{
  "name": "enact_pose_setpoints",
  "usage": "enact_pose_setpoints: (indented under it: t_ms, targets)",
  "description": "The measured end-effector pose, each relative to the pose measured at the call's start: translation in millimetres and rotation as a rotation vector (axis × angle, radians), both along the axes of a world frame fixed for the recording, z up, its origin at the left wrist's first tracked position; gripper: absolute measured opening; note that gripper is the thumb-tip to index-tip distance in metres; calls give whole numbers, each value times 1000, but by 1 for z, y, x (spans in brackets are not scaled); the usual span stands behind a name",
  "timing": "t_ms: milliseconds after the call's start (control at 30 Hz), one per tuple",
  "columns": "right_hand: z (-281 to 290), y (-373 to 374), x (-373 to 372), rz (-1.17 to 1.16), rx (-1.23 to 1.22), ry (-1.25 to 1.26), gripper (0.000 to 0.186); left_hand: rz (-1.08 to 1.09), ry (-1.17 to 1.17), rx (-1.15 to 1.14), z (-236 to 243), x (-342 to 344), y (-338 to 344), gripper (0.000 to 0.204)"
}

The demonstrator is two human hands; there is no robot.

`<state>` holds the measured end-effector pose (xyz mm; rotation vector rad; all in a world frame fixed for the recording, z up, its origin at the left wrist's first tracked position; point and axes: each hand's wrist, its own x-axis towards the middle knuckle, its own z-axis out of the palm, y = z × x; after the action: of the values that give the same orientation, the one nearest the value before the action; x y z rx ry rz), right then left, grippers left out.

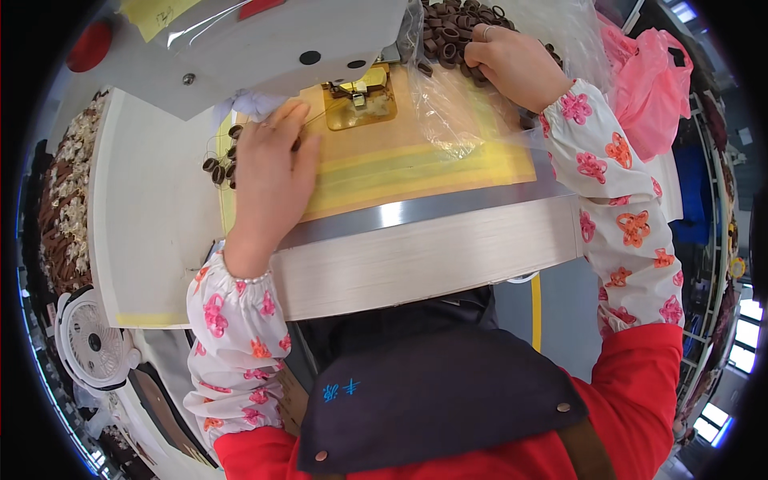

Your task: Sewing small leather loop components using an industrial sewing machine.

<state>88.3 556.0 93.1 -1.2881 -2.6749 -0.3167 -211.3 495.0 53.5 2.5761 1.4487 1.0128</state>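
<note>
My left hand (272, 164) lies on the work surface left of the sewing machine's needle area, fingers stretched forward and thumb apart. A bit of brown shows between thumb and forefinger, and several small brown loops (218, 173) with loose threads lie beside the hand. At the back right, my right hand (516, 64) has its fingers curled down at a heap of brown ring-shaped loops (450, 32). Its fingertips touch the heap; what they pinch is hidden. Between the hands sits the presser foot (358, 99) over a yellowish metal plate (372, 116).
The grey sewing machine head (240, 48) overhangs the back left. Clear plastic (448, 120) lies under the heap, beside a pink plastic bag (652, 88). Yellow tape (416, 170) covers the front of the bed. A white fan (92, 340) stands at the left, below the table edge.
</note>
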Motion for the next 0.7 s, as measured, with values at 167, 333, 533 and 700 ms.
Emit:
enact_pose_setpoints:
  t_ms: [167,333,533,700]
  targets:
    - [10,-9,-22,126,-43,297,12,43,-28,-50,-17,31,12,28]
    - [-17,-30,-82,3,-470,802,16,152,-21,-85,-20,31,20,16]
    - [-38,-36,-102,-124,-711,1125,15,50,-315,-310,-8,23,22,21]
    - [-49,-43,-109,24,-436,1123,16,-26,-515,-727,7,24,19,26]
